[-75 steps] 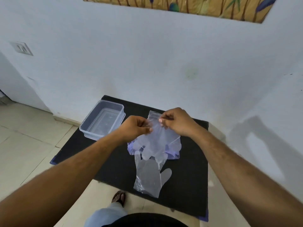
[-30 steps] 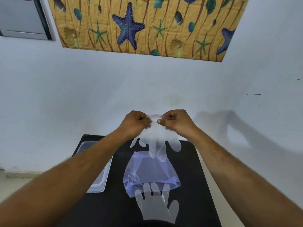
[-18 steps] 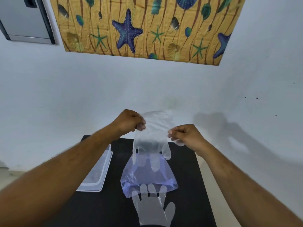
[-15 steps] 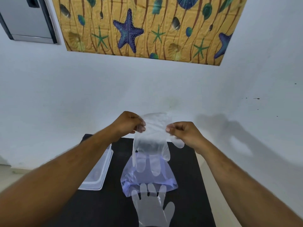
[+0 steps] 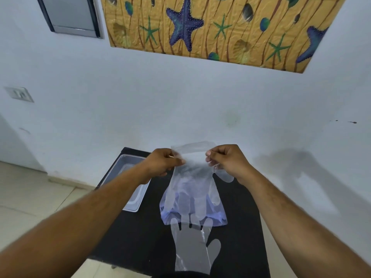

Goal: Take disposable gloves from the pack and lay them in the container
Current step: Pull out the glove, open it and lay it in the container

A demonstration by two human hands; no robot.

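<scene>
A clear disposable glove (image 5: 192,177) hangs fingers down above the black table (image 5: 140,237). My left hand (image 5: 162,163) pinches the left side of its cuff and my right hand (image 5: 226,159) pinches the right side. Under it lies the bluish glove pack (image 5: 214,215), flat on the table. A second clear glove (image 5: 192,251) lies spread out near the table's front edge, fingers toward the pack. The clear plastic container (image 5: 130,205) sits on the table's left side, partly hidden by my left forearm.
A white wall rises right behind the table, with a starfish-patterned panel (image 5: 210,27) and a grey box (image 5: 70,15) high up. A wall switch (image 5: 19,94) is at the left. Tiled floor (image 5: 30,197) lies left of the table.
My hands lifted the glove out of the pack and off the table, then spread its cuff between them. In the last half second both hands lowered slightly and the view tilted down.
</scene>
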